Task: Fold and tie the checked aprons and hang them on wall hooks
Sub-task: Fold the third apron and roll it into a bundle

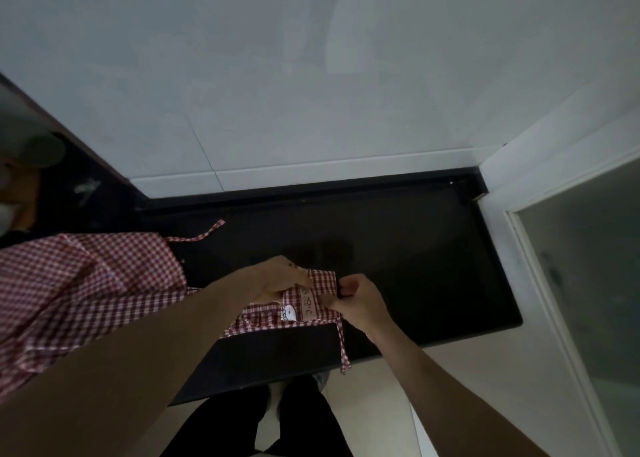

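Both forearms reaching forward over the front edge of the black counter (415,249); left hand (277,278) gripping the folded checked apron (304,304), fingers curled over its top; right hand (356,301) pinching its right edge; tie strap (343,346) dangling over the front edge; another checked apron (86,290) heaped at the left end.

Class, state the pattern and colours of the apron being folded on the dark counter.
A red-and-white check on the apron, seen in the head view.
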The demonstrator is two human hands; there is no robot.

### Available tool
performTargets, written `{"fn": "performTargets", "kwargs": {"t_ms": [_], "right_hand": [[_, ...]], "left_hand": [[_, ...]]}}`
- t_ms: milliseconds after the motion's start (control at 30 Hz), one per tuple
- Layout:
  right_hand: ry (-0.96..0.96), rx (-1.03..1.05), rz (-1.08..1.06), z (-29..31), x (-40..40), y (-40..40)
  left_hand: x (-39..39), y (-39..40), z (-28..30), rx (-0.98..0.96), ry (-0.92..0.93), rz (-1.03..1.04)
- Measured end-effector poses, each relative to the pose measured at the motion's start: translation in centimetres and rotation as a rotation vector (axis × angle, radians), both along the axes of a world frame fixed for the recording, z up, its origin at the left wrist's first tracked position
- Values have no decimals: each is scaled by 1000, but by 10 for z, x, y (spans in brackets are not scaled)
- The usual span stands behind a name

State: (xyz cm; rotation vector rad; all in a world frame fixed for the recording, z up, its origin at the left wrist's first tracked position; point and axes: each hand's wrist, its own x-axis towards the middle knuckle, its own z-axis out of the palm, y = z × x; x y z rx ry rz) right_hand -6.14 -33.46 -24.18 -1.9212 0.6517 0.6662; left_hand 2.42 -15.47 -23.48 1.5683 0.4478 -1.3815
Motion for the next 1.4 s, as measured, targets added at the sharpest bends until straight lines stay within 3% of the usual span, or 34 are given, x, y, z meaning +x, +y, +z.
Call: {"fn": "performTargets", "kwargs": {"t_ms": [100,233,300,567,667,800,900,1067,1200,1400], "right_hand": [[75,63,-38,-6,-4,4],[29,107,24,-6,-3,14],[40,123,43,-4,-1,18],[19,311,226,34,12,-3],[-18,328,157,49,24,-23],[-249,293,-110,77,36,-42],[-378,432,-340,88,36,-49],[-373,755,-153,120,32,-47],[-392,680,-148,141,36,-54],[-590,510,-180,181,41,-62]], "left_hand": [[-9,7,-5,5,-159,-36],[-14,8,6,338,-718,-629],[-13,8,6,452,-817,-771],[-7,29,-2,181,-553,-689],[-4,16,22,102,-458,-632],[9,-3,48,-8,-509,-470],[13,-22,77,-118,-622,-399],[11,-47,119,-346,-759,-242],[12,-58,143,-513,-685,-208],[14,-55,152,-611,-382,-211]]}}
